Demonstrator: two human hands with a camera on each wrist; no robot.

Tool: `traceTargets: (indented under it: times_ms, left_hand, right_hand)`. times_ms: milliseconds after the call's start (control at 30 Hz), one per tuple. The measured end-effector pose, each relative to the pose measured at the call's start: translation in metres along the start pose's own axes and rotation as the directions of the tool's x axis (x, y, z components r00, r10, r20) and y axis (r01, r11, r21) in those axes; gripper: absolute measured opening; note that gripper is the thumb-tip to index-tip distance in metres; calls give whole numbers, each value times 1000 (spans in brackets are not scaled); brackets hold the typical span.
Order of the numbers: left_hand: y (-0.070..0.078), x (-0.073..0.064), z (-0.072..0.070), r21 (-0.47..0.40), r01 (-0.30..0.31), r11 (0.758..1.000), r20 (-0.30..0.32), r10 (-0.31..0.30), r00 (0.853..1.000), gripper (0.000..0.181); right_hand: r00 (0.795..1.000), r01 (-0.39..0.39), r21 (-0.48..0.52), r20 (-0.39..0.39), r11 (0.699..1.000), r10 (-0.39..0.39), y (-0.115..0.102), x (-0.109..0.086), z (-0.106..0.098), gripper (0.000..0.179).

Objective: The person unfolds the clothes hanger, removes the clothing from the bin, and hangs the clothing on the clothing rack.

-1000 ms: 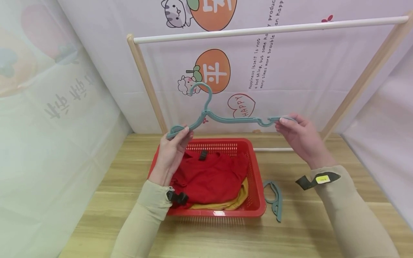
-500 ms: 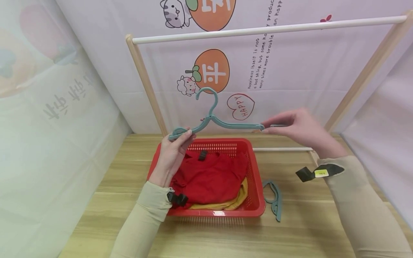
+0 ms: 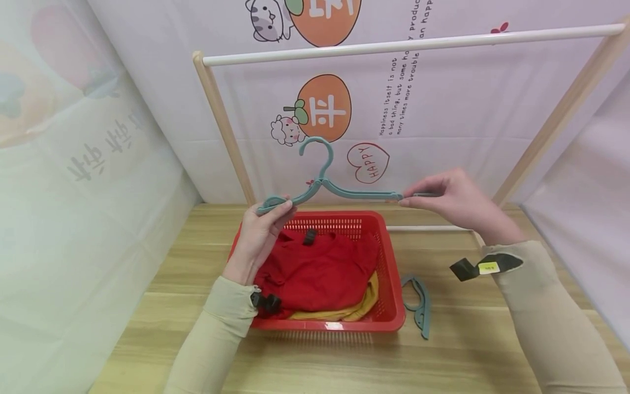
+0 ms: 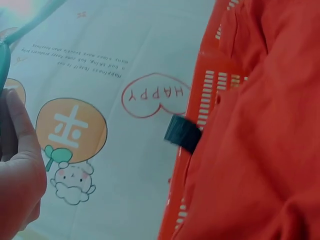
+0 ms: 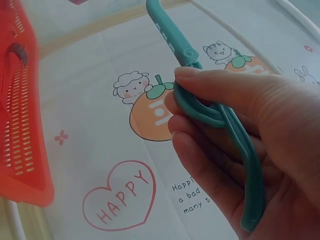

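A teal plastic folding clothes hanger (image 3: 361,194) is held up by both hands above a red basket, its hook pointing up. My left hand (image 3: 263,232) pinches the left arm near its end, thumb on top. At the other side my right hand (image 3: 453,200) grips the right arm's end, with thumb and fingers around the notched part. The right wrist view shows the hanger's looped end (image 5: 200,107) between thumb and fingers, its tip lying along the palm. Only part of the left hand (image 4: 20,165) shows in the left wrist view.
The red basket (image 3: 391,273) on the wooden table holds a red garment (image 3: 325,273) and a yellow one (image 3: 364,306) under it. A second, folded teal hanger (image 3: 421,309) lies right of it. Behind stands a rack with a white rail (image 3: 413,46).
My right hand has shifted inward along the hanger's right arm and now covers its notch. The hanger has moved slightly right and down. My left hand keeps its hold.
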State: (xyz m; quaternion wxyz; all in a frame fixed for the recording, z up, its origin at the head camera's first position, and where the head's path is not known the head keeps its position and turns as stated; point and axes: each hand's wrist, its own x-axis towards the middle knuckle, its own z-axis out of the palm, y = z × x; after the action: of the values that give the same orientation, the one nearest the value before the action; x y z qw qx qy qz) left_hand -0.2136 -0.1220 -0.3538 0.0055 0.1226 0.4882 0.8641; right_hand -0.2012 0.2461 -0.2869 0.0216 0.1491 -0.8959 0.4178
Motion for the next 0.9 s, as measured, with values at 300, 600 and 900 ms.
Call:
traceTargets:
  times_ms: [300,600,900]
  left_hand:
    - [24,-1,-14,359,15,933,-3,-14,1000,16]
    - [37,0,-18,618,17,786,12,-31,999,21]
    - [32,-1,-16,467,-76,881,-32,103,994,6]
  right_hand:
    - [1000,-12,-41,0,999,12,4,-3,-4,21]
    - [1000,0,-40,-14,999,-1,6,-5,-3,19]
    - [999,32,-13,-26,999,-33,10,-6,2,18]
